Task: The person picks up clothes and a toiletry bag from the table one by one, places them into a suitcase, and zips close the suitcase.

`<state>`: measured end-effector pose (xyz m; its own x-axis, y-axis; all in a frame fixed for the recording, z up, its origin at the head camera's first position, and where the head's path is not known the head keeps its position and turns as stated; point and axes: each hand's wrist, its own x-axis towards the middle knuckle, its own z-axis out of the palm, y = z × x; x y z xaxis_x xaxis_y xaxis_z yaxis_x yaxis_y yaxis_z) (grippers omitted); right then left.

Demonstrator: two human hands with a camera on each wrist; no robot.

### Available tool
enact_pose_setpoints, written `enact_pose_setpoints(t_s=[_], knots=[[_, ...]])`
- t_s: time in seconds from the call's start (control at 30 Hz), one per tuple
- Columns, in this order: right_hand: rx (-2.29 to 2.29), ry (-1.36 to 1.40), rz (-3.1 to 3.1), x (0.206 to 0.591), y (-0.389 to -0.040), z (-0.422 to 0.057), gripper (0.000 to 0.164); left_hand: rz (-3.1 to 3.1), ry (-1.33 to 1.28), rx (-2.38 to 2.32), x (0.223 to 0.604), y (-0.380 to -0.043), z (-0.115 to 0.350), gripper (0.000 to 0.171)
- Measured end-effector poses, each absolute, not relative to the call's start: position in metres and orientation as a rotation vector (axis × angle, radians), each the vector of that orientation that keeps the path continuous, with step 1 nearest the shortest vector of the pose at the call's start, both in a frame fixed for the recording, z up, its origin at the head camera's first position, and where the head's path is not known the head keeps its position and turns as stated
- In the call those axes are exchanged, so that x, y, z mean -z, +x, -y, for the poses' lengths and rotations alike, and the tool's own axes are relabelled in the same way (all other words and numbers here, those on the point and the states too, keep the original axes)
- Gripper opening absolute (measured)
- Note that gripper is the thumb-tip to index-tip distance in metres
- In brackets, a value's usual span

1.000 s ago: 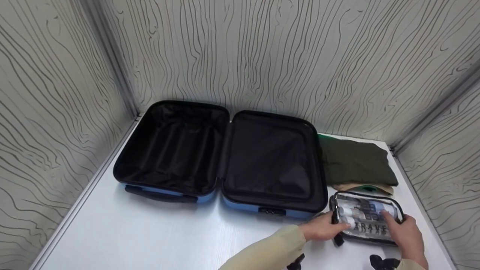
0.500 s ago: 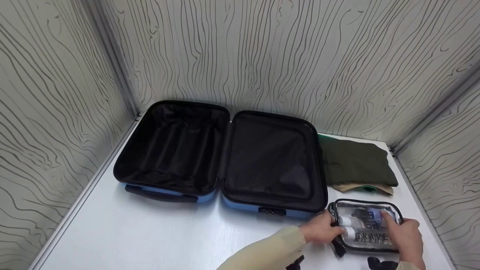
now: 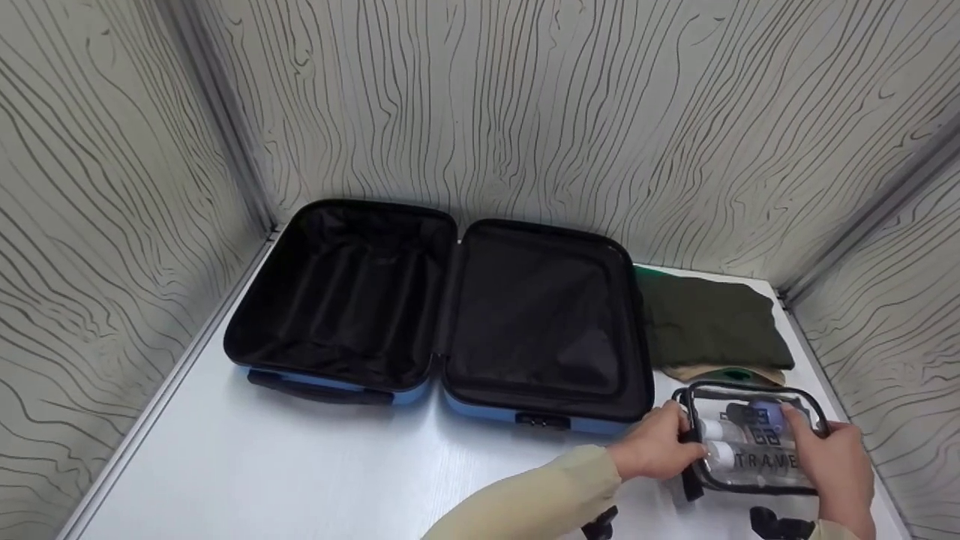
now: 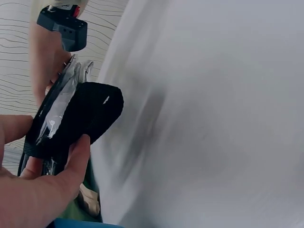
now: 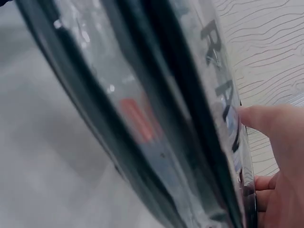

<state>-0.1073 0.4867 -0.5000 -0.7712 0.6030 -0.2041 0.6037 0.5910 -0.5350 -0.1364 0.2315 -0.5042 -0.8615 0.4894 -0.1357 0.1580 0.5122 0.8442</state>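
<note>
A clear toiletry bag [image 3: 766, 460] with black trim and dark lettering is held between both hands at the right of the head view. My left hand [image 3: 654, 444] grips its left end, where a black strap [image 3: 691, 481] hangs down. At the opposite end, my right hand [image 3: 838, 463] holds the bag with the thumb on its clear front. White-capped bottles [image 3: 721, 454] and a bluish item [image 3: 766, 413] show through the plastic. In the left wrist view, fingers and thumb pinch the bag's black end [image 4: 92, 111], with the white table surface beyond.
An open blue suitcase [image 3: 444, 300] with black lining lies left of the bag, close to my left hand. Folded clothes, dark green on top [image 3: 712, 322], lie behind the bag. Patterned walls [image 3: 487, 112] enclose the white table [image 3: 315, 465].
Over the last second both hands tilted and lowered the bag slightly, then brought it back up and a little to the right. The contents shifted inside. Suitcase and clothes stayed in place.
</note>
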Motion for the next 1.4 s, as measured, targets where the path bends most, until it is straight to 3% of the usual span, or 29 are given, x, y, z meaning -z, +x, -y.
enact_pose_setpoints(t_s=[0.57, 1.03, 1.4], knots=[[0.977, 1.048, -2.857, 0.481, -0.115, -0.477, 0.1, -2.34, 0.459, -1.551, 0.475, -0.147, -0.223, 0.022], [1.107, 0.953, -2.943, 0.479, -0.127, -0.455, 0.087, -2.243, 0.359, -1.735, 0.47, -0.164, -0.204, 0.018], [1.195, 0.884, -2.943, 0.473, -0.138, -0.426, 0.088, -2.294, 0.255, -1.899, 0.466, -0.184, -0.19, 0.015]])
